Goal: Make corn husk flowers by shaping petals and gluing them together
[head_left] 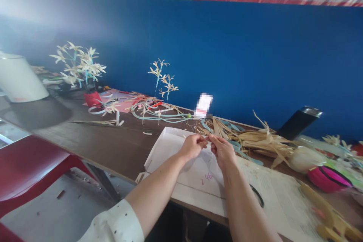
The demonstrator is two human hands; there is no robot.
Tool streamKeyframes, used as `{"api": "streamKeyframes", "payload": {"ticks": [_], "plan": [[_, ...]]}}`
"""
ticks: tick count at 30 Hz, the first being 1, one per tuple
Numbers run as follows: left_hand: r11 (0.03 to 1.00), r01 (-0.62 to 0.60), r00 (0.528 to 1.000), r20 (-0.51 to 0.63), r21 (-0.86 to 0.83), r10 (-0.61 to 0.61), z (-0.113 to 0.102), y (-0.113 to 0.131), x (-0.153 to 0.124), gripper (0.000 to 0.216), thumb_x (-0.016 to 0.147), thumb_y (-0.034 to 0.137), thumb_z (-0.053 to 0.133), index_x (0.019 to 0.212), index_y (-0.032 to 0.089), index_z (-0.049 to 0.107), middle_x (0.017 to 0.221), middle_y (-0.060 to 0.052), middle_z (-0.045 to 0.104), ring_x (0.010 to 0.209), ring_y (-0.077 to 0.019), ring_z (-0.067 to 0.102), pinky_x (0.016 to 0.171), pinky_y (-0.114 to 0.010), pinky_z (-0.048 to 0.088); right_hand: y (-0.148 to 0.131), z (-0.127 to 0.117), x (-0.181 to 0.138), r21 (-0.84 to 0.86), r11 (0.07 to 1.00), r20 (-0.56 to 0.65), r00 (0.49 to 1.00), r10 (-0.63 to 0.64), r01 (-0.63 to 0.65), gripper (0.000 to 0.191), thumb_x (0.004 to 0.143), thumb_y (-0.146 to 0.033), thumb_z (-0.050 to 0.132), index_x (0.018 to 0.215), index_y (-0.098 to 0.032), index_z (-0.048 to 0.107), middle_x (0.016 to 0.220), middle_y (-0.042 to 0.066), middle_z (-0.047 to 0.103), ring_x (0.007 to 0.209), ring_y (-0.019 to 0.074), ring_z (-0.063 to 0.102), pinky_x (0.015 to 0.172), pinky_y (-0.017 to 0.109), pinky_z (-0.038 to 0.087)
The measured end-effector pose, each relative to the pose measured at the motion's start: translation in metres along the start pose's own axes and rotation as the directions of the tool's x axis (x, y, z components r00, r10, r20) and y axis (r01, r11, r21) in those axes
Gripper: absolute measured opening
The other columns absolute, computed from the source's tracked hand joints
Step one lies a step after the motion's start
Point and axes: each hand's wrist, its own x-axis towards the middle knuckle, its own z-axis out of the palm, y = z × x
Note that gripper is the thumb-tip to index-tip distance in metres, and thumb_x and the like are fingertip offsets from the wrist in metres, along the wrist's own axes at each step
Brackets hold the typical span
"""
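Note:
Over a white cardboard box lid (167, 147) my left hand (194, 146) and my right hand (221, 149) are close together, almost touching. Both are closed in a pinch, fingertips facing each other. Whatever lies between the fingers is too small to make out. Pink handwriting shows on the cardboard below my right wrist. Just beyond the hands lie dry corn husks (255, 141) and pale blue strips (167, 116). Two stems of husk flowers (159, 71) stand upright by the blue partition.
A red pot (92, 99) holds more husk flowers at left, near a white container (22, 77). A black tumbler (296, 123) leans at right, behind a magenta pouch (329, 177). Yellow-handled scissors (326, 211) lie at front right. A red chair (31, 166) stands at left.

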Motion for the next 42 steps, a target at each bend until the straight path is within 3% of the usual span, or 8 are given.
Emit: {"api": "streamKeyframes", "payload": {"ticks": [5,8,11,17,26,30,36,42], "plan": [[0.999,0.018,0.999,-0.031,-0.042,-0.019,0.000,0.001,0.000,0.014,0.074,0.025,0.054,0.070,0.014,0.061,0.066,-0.001,0.064,0.054,-0.0088,0.050,0.053,-0.020,0.038,-0.005,-0.001,-0.001,0.103,0.986,0.011,0.991,0.131,-0.132,0.039,0.066,-0.046,0.070,0.098,-0.024,0.068,0.090,0.006,0.068,0.053,0.0091,0.052,0.039,0.018,0.037],[0.999,0.020,0.999,-0.049,-0.047,-0.022,-0.001,0.002,0.000,0.013,0.074,0.025,0.054,0.071,0.014,0.061,0.067,-0.002,0.065,0.055,-0.0092,0.051,0.053,-0.020,0.038,-0.003,-0.002,0.001,0.091,0.986,-0.022,0.990,0.142,-0.140,0.031,0.066,-0.039,0.072,0.092,-0.022,0.069,0.091,0.005,0.068,0.052,0.0072,0.050,0.039,0.016,0.037],[1.000,0.013,0.997,-0.071,-0.028,-0.015,-0.001,0.002,0.001,0.016,0.075,0.028,0.055,0.071,0.014,0.061,0.066,-0.002,0.065,0.056,-0.0099,0.053,0.055,-0.021,0.040,0.001,-0.003,0.001,0.055,0.990,0.069,0.989,0.128,-0.132,0.029,0.062,-0.038,0.075,0.084,-0.019,0.070,0.083,0.004,0.066,0.049,0.0054,0.045,0.038,0.016,0.033],[0.999,-0.019,0.997,-0.072,0.045,0.022,-0.001,-0.003,0.002,0.017,0.076,0.028,0.053,0.073,0.015,0.063,0.071,-0.002,0.067,0.066,-0.0128,0.059,0.062,-0.022,0.042,0.005,-0.002,0.001,-0.060,0.996,0.119,0.990,0.080,-0.073,0.033,0.053,-0.041,0.080,0.072,-0.017,0.065,0.051,-0.005,0.046,0.045,0.0056,0.035,0.039,0.019,0.024],[0.997,-0.035,0.997,-0.061,0.062,0.039,0.001,-0.003,0.001,0.015,0.074,0.024,0.053,0.073,0.015,0.064,0.071,-0.002,0.067,0.061,-0.0113,0.056,0.058,-0.021,0.040,0.012,-0.004,0.005,-0.252,0.954,0.049,0.986,-0.157,0.164,0.030,0.060,-0.044,0.074,0.067,-0.018,0.062,0.052,-0.004,0.048,0.046,0.0083,0.035,0.044,0.023,0.026],[1.000,0.012,0.995,-0.095,0.007,-0.011,-0.001,0.001,0.002,0.014,0.074,0.024,0.054,0.071,0.014,0.063,0.069,-0.002,0.066,0.058,-0.0100,0.054,0.055,-0.020,0.039,0.010,0.000,0.002,-0.202,0.974,0.045,0.994,-0.096,0.103,0.033,0.062,-0.047,0.072,0.075,-0.017,0.066,0.050,-0.004,0.048,0.044,0.0083,0.035,0.042,0.023,0.026],[0.998,0.022,0.992,-0.122,-0.058,-0.029,-0.003,0.002,0.004,0.015,0.074,0.027,0.054,0.069,0.015,0.061,0.061,0.001,0.062,0.052,-0.0088,0.050,0.051,-0.019,0.038,0.002,0.000,0.001,-0.027,0.998,0.048,0.997,0.057,-0.055,0.042,0.069,-0.050,0.065,0.099,-0.021,0.066,0.081,0.005,0.066,0.052,0.0093,0.047,0.042,0.020,0.032],[1.000,-0.005,0.993,-0.118,-0.023,0.002,-0.001,0.001,0.002,0.018,0.076,0.030,0.054,0.071,0.015,0.062,0.065,0.000,0.064,0.054,-0.0091,0.051,0.053,-0.019,0.038,0.000,0.000,-0.001,0.056,0.993,0.083,0.991,0.101,-0.106,0.036,0.059,-0.037,0.076,0.089,-0.020,0.068,0.081,0.003,0.064,0.052,0.0061,0.043,0.041,0.017,0.030]]}}
